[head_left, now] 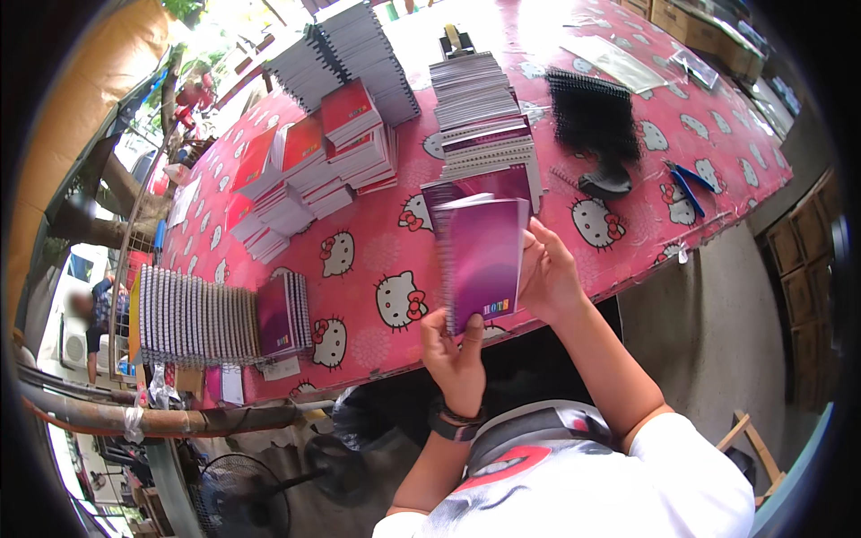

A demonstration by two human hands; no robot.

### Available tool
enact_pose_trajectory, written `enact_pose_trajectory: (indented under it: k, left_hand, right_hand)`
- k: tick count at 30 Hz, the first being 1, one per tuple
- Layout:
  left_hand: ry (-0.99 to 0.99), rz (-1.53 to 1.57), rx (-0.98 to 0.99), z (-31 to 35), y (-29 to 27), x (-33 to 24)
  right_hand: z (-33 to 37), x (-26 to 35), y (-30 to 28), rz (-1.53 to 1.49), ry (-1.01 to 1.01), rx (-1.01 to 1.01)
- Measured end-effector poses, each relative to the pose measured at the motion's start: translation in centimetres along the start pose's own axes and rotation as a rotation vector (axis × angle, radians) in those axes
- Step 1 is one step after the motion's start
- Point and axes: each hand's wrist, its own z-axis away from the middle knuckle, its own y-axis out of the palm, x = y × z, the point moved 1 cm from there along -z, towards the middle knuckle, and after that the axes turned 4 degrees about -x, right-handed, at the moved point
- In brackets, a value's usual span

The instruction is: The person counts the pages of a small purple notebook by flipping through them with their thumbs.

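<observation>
A purple notebook (485, 260) is held up over the table's near edge, its spiral binding along the left side. My left hand (456, 363) grips its lower left corner, thumb on the cover. At the right edge, my right hand (552, 278) holds the notebook with its fingers partly hidden behind it. Just beyond lies a long row of stacked notebooks (484, 148), with a purple cover (480, 186) at its near end. To the left, a row of spiral-bound notebooks (197, 314) stands on edge, ending in a purple-covered one (276, 318).
Red-covered book stacks (305, 143) and tall spiral-bound piles (368, 58) fill the far left of the pink patterned table (372, 255). Black binding coils (592, 112), a dark rounded object (607, 179) and blue-handled pliers (689, 188) lie right. A fan (242, 493) stands below left.
</observation>
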Motion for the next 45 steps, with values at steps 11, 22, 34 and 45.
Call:
enact_pose_trajectory:
  k: [11, 22, 34, 45]
  left_hand:
    - [0.067, -0.63, 0.146, -3.7, -3.4, -1.6]
    - [-0.433, 0.027, 0.245, -5.5, -4.0, -1.6]
    - [-0.588, 0.152, 0.248, -5.5, -4.3, -0.5]
    - [-0.307, -0.164, 0.193, -7.7, -6.0, -2.8]
  right_hand:
    - [1.2, -1.8, 3.2, 1.428, -0.205, -0.286]
    - [1.2, -4.8, 4.4, 1.479, -0.292, 0.017]
    - [1.0, -4.6, 2.5, 1.394, -0.223, -0.113]
    - [0.8, -2.6, 0.5, 0.963, -0.054, -0.221]
